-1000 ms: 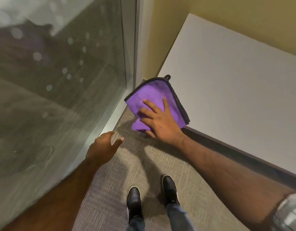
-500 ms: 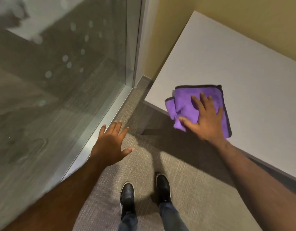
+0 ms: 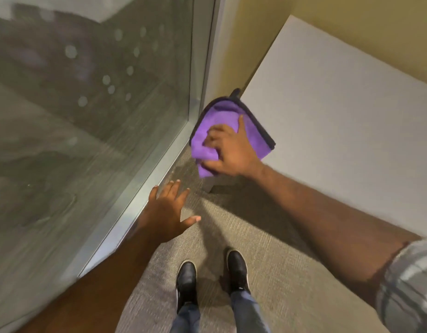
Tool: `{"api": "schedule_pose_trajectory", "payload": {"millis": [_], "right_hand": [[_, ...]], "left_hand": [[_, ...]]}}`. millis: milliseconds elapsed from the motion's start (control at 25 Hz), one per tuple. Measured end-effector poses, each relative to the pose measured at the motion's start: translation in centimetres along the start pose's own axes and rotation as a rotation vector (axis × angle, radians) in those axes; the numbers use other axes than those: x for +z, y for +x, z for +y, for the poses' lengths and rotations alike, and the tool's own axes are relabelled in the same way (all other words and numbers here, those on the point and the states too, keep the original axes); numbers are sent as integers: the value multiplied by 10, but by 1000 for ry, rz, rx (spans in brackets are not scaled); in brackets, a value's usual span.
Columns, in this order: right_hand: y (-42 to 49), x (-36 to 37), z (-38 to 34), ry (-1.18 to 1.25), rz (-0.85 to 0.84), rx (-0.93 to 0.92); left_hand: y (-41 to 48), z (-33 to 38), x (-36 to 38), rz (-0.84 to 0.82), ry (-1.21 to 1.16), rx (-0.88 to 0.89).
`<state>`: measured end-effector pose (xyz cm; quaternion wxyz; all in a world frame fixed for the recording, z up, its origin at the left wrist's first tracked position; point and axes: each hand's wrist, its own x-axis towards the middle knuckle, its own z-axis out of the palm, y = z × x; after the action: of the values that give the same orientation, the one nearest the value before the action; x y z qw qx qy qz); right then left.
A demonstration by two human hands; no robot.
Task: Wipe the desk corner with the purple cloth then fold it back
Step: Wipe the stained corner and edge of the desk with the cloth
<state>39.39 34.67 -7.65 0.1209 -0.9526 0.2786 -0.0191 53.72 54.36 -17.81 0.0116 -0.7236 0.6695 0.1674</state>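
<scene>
Two hands show: the right hand [image 3: 231, 152] clamps the purple cloth [image 3: 222, 131] on the counter [image 3: 339, 116] corner at 12 o'clock, mid-wipe; the left hand [image 3: 167, 212] hovers spread, empty. Folding likely needs both hands.
</scene>
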Motion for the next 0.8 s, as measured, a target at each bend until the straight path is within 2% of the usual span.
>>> {"api": "schedule_pose_trajectory", "payload": {"millis": [80, 120, 240, 360, 440, 600, 680, 800], "right_hand": [[-41, 17, 0, -124, -15, -155], [-66, 24, 7, -185, -10, -171], [-148, 40, 42, -326, 65, -51], [-199, 42, 62, -318, 220, 16], [-197, 38, 58, -238, 343, 78], [-162, 17, 46, 111, 568, 379], [-150, 14, 39, 194, 579, 437], [-133, 9, 23, 321, 506, 501]], "left_hand": [[-4, 0, 1, 4, -10, 13], [-5, 0, 0, 7, -23, 24], [-10, -3, -2, 22, -37, 50], [-12, -6, -5, 8, -35, 36], [-11, -6, -8, 7, -42, 32], [-9, -2, -14, 12, -33, 47], [-9, -1, -21, 27, -25, 44], [-7, 2, -35, 17, -72, 31]]}}
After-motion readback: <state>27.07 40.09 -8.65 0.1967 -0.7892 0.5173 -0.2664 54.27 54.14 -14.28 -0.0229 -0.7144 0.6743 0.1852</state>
